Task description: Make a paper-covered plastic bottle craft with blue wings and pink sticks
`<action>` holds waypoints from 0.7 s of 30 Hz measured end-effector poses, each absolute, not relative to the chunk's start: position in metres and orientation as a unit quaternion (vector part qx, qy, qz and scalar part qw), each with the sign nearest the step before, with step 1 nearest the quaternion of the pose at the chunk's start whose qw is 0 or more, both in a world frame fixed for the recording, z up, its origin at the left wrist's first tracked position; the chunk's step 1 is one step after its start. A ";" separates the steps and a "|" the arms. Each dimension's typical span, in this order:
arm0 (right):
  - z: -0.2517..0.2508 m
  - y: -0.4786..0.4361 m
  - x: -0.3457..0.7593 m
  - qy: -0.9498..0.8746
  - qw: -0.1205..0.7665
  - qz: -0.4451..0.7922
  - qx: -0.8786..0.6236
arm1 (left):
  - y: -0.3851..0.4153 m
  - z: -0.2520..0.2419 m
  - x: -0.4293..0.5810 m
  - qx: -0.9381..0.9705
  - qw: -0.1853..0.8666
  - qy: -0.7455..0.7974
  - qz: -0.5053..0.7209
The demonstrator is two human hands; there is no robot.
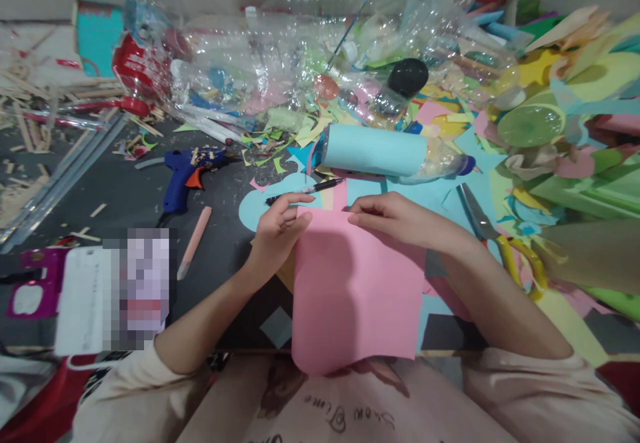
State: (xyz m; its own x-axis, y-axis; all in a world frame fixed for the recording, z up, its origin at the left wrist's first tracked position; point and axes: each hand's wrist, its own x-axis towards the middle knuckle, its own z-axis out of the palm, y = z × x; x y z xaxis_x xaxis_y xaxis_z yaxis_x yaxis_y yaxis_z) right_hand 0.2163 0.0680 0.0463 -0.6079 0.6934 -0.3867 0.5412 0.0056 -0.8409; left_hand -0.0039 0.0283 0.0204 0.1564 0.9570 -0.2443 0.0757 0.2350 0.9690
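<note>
A sheet of pink paper [370,289] hangs between my hands, its lower part over the table edge near my body. My left hand [285,219] pinches its top left corner between thumb and fingers. Along the same top edge, further right, my right hand [383,216] grips the paper with thumb and fingertips. Just beyond my hands lie a black pen [305,191] and a light blue paper cutout [255,206]. Past them, a plastic bottle wrapped in light blue paper [375,149] rests on its side, its dark blue cap to the right.
A blue glue gun [177,179] and a peach marker [195,239] lie to the left. Scissors with yellow handles [523,266] are at the right, among paper scraps. Clear plastic bottles [240,56] pile up at the back. Clear sticks [75,169] lie far left.
</note>
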 end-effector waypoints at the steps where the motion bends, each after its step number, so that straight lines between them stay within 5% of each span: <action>1: 0.047 0.068 0.216 -0.705 0.068 0.554 -0.438 | 0.028 0.021 -0.004 0.486 0.585 0.527 0.379; 21: 0.051 0.066 0.211 -0.669 0.117 0.595 -0.430 | 0.032 0.024 -0.002 0.377 0.628 0.558 0.391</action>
